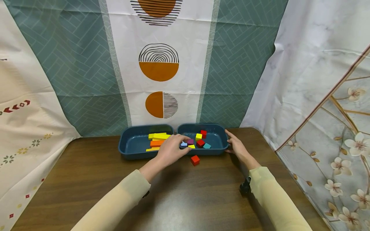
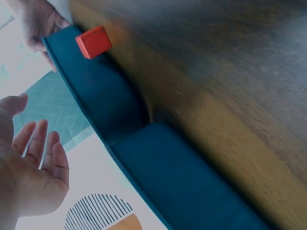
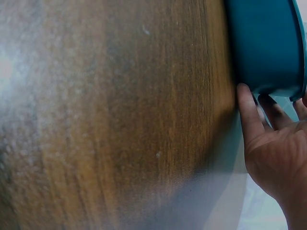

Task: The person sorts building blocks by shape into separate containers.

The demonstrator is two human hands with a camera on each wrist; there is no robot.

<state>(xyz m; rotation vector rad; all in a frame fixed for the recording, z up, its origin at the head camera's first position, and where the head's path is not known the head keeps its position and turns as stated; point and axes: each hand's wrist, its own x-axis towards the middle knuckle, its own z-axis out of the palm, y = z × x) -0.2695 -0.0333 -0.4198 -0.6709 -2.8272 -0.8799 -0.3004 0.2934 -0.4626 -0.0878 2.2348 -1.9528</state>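
Observation:
In the head view my left hand (image 1: 171, 148) hovers at the near sides of two dark blue trays. Its thumb and fingers are loosely curved and apart, near the light blue block (image 1: 184, 144), and the left wrist view shows nothing between them. My right hand (image 1: 237, 148) touches the right end of the right tray (image 1: 218, 152) with spread fingertips (image 3: 244, 91). Inside that tray lie small cubes, among them a purple cube (image 1: 190, 141), a yellow cube (image 1: 198, 137) and a teal cube (image 1: 207, 146). One red cube (image 1: 195, 160) sits outside, before the tray.
The left tray (image 1: 127, 155) holds several yellow blocks (image 1: 161, 136) and an orange block (image 1: 156, 143). Both trays stand side by side on the brown wooden table (image 1: 188, 199), close to a patterned cloth (image 1: 185, 64) hanging behind them.

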